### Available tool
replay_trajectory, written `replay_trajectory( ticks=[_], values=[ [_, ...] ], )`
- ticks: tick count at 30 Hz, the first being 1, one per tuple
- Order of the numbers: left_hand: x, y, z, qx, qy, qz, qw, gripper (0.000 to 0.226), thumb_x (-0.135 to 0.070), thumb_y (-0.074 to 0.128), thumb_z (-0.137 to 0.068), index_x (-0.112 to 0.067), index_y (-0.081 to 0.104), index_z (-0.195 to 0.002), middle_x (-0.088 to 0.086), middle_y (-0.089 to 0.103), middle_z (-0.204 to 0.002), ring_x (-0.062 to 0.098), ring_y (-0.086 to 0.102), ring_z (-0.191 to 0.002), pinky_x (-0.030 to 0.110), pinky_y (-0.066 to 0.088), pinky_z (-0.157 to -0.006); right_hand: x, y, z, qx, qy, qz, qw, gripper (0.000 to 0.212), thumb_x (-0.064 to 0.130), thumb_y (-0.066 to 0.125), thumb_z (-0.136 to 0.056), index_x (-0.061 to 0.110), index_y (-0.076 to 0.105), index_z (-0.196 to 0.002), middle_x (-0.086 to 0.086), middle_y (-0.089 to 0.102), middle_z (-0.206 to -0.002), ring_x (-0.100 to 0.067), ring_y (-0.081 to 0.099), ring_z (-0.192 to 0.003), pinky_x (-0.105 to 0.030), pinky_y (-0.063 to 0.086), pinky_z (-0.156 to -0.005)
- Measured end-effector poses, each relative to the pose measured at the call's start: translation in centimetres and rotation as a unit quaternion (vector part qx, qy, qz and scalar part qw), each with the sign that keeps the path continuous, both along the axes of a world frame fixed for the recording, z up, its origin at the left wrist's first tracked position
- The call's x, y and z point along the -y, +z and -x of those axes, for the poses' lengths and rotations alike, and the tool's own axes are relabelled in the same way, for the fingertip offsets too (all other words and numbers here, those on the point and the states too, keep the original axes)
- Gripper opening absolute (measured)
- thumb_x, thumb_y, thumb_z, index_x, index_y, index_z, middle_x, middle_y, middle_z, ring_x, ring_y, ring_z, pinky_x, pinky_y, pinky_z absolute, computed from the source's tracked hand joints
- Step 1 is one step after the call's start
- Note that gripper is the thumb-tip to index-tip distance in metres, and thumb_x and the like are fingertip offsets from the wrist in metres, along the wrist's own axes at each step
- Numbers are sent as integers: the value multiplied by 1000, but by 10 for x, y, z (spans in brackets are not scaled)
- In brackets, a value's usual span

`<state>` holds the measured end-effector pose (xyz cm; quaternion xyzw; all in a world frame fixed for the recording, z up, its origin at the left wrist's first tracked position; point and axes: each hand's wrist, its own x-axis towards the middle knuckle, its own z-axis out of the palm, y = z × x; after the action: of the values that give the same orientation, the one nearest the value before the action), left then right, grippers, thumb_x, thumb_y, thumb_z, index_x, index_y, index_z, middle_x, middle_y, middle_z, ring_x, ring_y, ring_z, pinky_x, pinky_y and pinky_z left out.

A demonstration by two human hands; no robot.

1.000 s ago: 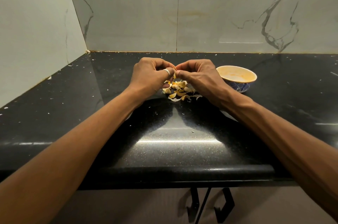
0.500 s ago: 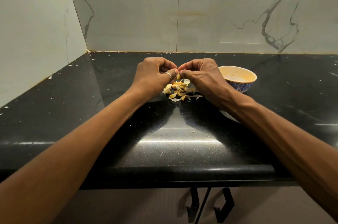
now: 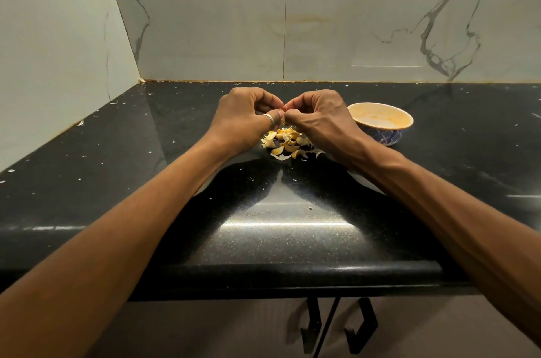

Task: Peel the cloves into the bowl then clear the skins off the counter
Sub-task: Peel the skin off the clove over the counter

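Observation:
My left hand point(image 3: 246, 117) and my right hand point(image 3: 317, 117) meet fingertip to fingertip above the black counter point(image 3: 263, 229). Together they pinch a small garlic clove point(image 3: 282, 110), which is mostly hidden by the fingers. A silver ring sits on my left thumb. Right below the hands lies a heap of pale yellow garlic skins point(image 3: 288, 144). To the right of my right hand stands a small bowl point(image 3: 380, 123) with a cream inside and a blue patterned outside; its contents are not visible from here.
Marble-look wall tiles close off the counter at the back and on the left. Tiny white skin flecks point(image 3: 310, 207) are scattered over the counter. Black cabinet handles point(image 3: 336, 325) hang below the front edge.
Both hands have lifted slightly off the skin heap and their fingertips have shifted on the clove. The heap and the bowl have stayed where they were.

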<state>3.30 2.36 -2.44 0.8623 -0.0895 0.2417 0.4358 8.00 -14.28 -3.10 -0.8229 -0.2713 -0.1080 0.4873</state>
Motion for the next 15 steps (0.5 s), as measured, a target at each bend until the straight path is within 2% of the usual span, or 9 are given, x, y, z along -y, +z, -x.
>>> replay_trajectory(
  ticks=[3,7,9,11,15],
  values=[
    [-2,0,0,1,-8,10,1000,13,-10,77,-86,-17,73,-96,0,74,-82,12,73,-73,39,63,-79,-1,1,3,-35,9,-23,999,10,20,69,-93,13,76,-94,-5,76,-85,-11,67,-73,-32,57,-71],
    [-4,0,0,3,-29,48,998,15,-7,76,-86,-16,73,-98,6,76,-89,20,75,-80,43,62,-81,1,3,3,-149,52,-136,978,9,11,66,-95,7,74,-94,-16,75,-92,-15,70,-80,-28,55,-69],
    [-4,1,1,15,-31,50,998,14,-7,75,-87,-15,74,-98,6,76,-89,19,75,-80,42,62,-81,2,3,0,-165,48,-159,972,10,11,66,-96,4,73,-96,-15,75,-93,-15,71,-81,-25,53,-66],
    [-6,1,2,30,-14,37,999,13,-8,74,-88,-13,75,-101,4,76,-88,15,75,-78,38,63,-79,3,2,-2,-145,31,-143,979,10,12,65,-96,5,72,-96,-14,75,-92,-15,72,-83,-24,53,-66],
    [-7,0,3,66,38,-38,996,12,-14,75,-87,-16,78,-98,-3,75,-84,5,71,-74,25,61,-74,3,-1,-5,-32,-14,-45,998,8,18,67,-94,19,75,-93,-1,75,-89,-20,72,-88,-35,61,-76]
  ],
)
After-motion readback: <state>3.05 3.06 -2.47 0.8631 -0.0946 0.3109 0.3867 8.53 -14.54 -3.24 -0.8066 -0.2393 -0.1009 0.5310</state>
